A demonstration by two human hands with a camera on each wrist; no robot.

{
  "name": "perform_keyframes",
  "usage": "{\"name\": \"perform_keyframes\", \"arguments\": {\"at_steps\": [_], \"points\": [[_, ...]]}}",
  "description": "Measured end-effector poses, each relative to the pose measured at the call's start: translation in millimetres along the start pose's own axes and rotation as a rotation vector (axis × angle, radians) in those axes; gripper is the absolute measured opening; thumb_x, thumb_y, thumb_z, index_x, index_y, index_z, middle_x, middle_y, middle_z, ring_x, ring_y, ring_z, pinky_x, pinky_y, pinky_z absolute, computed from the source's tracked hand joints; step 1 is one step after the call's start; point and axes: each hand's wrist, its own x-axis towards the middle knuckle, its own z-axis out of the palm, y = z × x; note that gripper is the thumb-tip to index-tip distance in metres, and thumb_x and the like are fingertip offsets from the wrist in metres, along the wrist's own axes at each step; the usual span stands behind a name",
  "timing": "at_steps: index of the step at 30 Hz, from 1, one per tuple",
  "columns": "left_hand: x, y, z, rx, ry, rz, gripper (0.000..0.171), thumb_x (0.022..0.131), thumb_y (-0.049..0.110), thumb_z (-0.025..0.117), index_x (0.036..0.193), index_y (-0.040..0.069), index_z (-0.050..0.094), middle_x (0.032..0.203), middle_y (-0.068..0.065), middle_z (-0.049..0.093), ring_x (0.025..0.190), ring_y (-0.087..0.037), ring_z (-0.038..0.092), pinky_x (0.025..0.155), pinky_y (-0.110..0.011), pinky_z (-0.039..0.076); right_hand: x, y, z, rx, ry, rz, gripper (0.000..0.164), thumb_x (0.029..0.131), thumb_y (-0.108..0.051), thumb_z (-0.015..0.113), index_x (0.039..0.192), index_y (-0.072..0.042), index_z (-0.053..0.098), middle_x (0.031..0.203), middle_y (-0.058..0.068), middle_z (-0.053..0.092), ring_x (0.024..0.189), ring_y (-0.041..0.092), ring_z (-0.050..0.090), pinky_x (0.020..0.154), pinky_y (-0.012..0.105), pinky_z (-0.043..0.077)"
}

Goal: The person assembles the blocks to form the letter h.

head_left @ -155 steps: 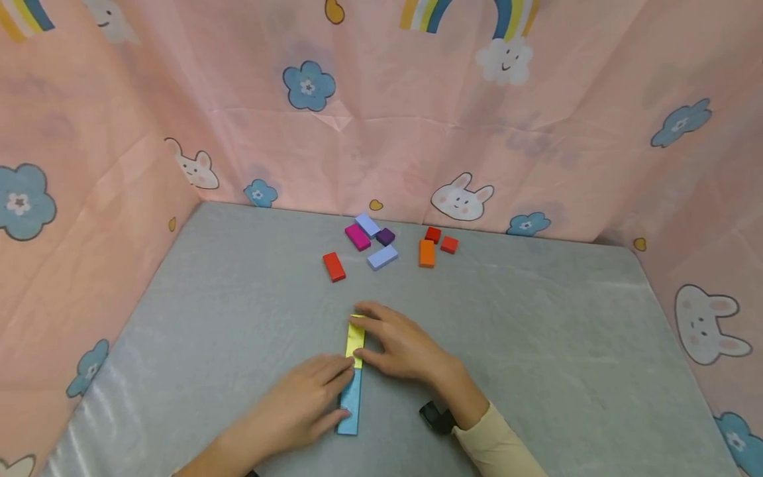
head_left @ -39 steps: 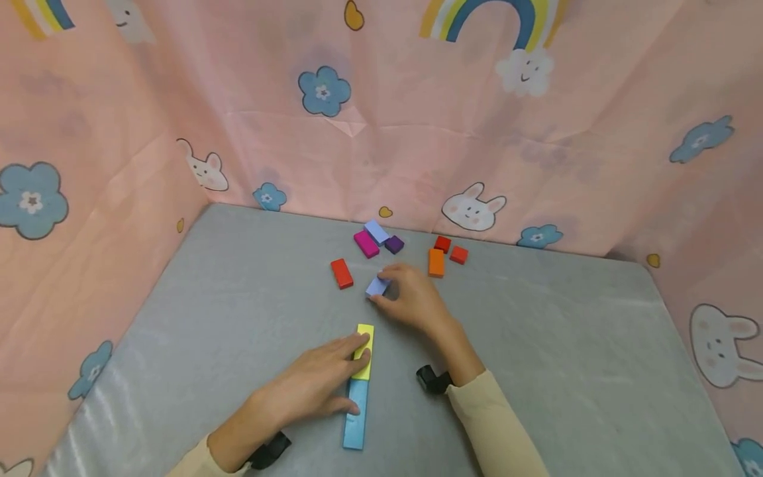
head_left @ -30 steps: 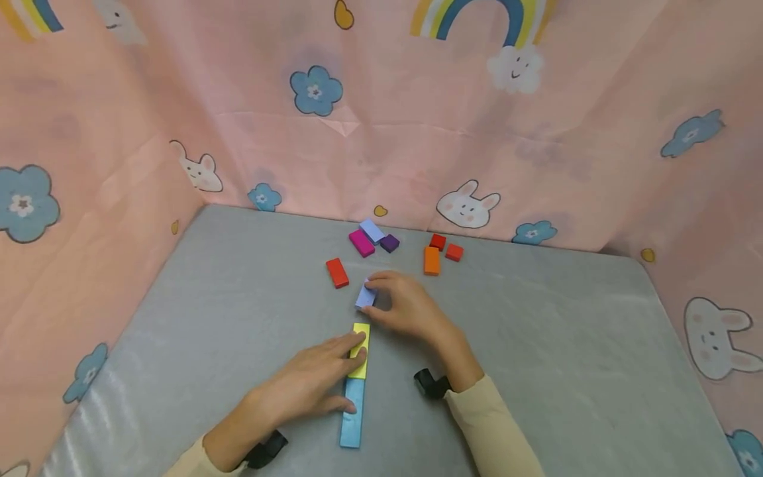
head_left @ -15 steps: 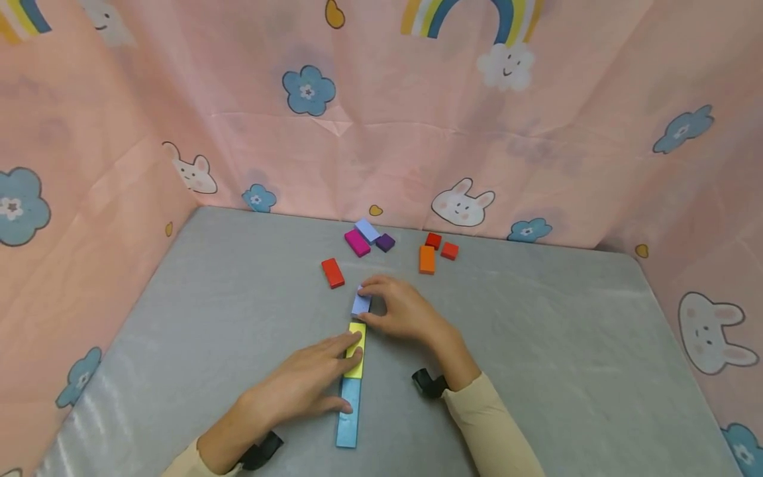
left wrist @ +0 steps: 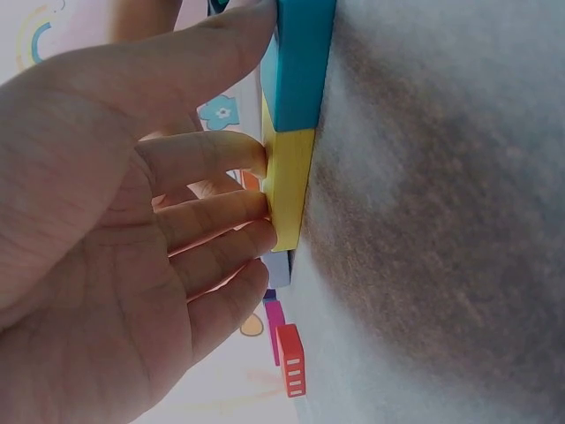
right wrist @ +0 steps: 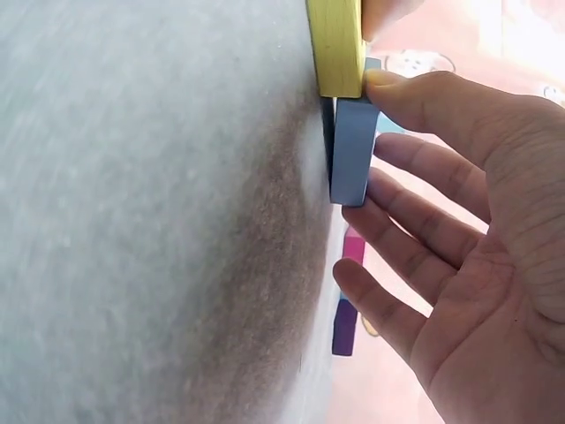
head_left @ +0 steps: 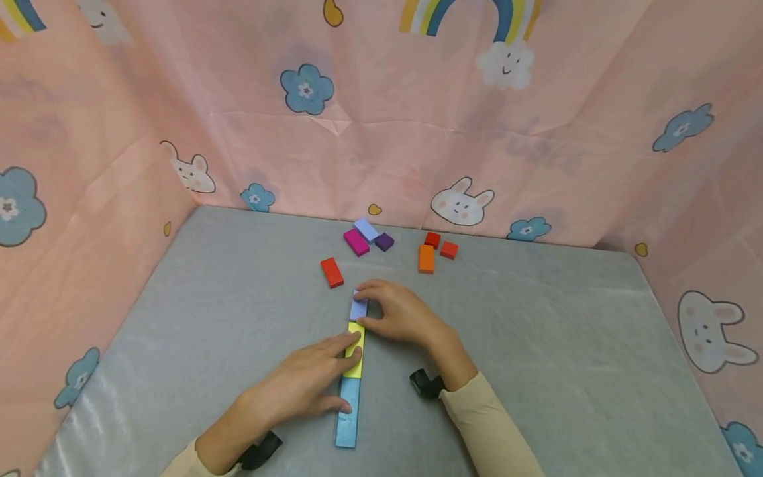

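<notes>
Yellow block (head_left: 356, 366) and blue block (head_left: 347, 430) lie end to end in a line on the grey cloth. My left hand (head_left: 292, 384) rests over them, fingertips on the yellow block and thumb on the blue one. My right hand (head_left: 405, 315) pinches a small lavender block (head_left: 359, 310) between thumb and fingers at the far end of the yellow block. In the right wrist view, that lavender block (right wrist: 353, 155) meets the yellow block's end (right wrist: 338, 53), and a thin dark gap shows beneath it. The left wrist view shows the left hand's fingers (left wrist: 216, 212) fairly straight along the yellow block.
Farther back lie a red block (head_left: 332, 272), a magenta block (head_left: 356, 242), a second lavender block (head_left: 366, 230) and a dark purple block (head_left: 384, 242). An orange block (head_left: 426, 259) and two small red blocks (head_left: 449, 250) sit to their right. Pink patterned cloth (head_left: 381, 152) surrounds the table.
Since 5.2 seconds ago, my right hand has left the yellow block, taken the lavender block and drawn it nearer, turning it into line with the yellow block. The left hand stays on the line.
</notes>
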Motion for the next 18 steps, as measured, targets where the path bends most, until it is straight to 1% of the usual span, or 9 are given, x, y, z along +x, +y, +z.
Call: {"name": "perform_keyframes", "arguments": {"at_steps": [5, 13, 18], "points": [[1.4, -0.6, 0.6, -0.001, -0.01, -0.003, 0.079, 0.086, 0.045, 0.086, 0.151, 0.009, 0.059, 0.168, -0.015, 0.041, 0.153, -0.032, 0.047, 0.119, -0.049, 0.05, -1.2, -0.6, 1.1, -0.011, -0.001, -0.01, 0.042, 0.097, -0.025, 0.079, 0.135, -0.009, 0.072, 0.147, 0.008, 0.066, 0.141, 0.027, 0.059, 0.121, 0.048, 0.048], [0.3, -1.3, 0.3, 0.004, 0.0, 0.01, 0.079, 0.086, 0.043, 0.087, 0.151, 0.009, 0.059, 0.168, -0.015, 0.042, 0.154, -0.033, 0.046, 0.119, -0.049, 0.049, -1.5, 0.4, 2.3, -0.013, -0.013, -0.027, 0.038, 0.102, -0.019, 0.072, 0.139, -0.011, 0.071, 0.151, 0.006, 0.064, 0.145, 0.026, 0.057, 0.123, 0.047, 0.046], [0.5, -1.5, 0.2, 0.002, -0.001, 0.005, 0.079, 0.086, 0.043, 0.087, 0.151, 0.008, 0.059, 0.168, -0.015, 0.042, 0.154, -0.033, 0.046, 0.119, -0.049, 0.049, -1.8, 1.0, 2.2, -0.006, -0.01, -0.048, 0.037, 0.103, -0.016, 0.07, 0.139, -0.01, 0.07, 0.153, 0.007, 0.063, 0.146, 0.027, 0.056, 0.124, 0.048, 0.045]]}}
